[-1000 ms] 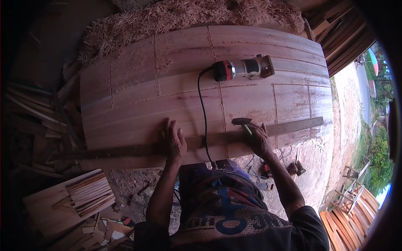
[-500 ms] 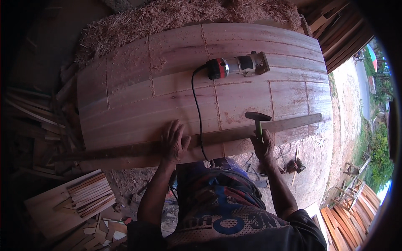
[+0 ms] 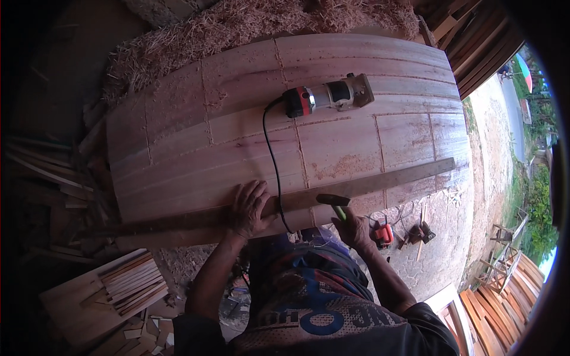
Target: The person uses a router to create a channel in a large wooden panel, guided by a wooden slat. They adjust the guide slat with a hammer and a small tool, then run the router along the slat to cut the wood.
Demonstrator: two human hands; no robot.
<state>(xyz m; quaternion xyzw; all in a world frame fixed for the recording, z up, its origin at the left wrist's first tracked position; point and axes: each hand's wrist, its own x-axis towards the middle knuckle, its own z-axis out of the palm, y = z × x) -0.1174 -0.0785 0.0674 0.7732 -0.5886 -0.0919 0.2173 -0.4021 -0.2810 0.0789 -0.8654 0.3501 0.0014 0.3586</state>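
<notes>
A wide wooden panel [image 3: 255,157] marked with long and cross grooves lies before me. Along its near side runs a long straight wooden strip [image 3: 386,181]. My left hand [image 3: 250,209] rests on the strip, fingers spread over it. My right hand [image 3: 352,231] is closed round the green handle of a hammer [image 3: 332,200], whose dark head is over the strip. Farther up the panel a trim router [image 3: 326,97] with a black and red end lies on its side. Its black cord [image 3: 274,160] runs across the panel and strip toward my waist.
Wood shavings [image 3: 237,38] are heaped behind the panel. Stacked boards [image 3: 484,50] stand at the far right. A red power tool [image 3: 384,235] lies on the ground right of my right hand. A board with thin slats [image 3: 133,282] is at lower left, among offcuts.
My right hand has moved left and nearer my body with the hammer, its head now closer to my left hand. The left hand stays on the strip. The view has shifted slightly.
</notes>
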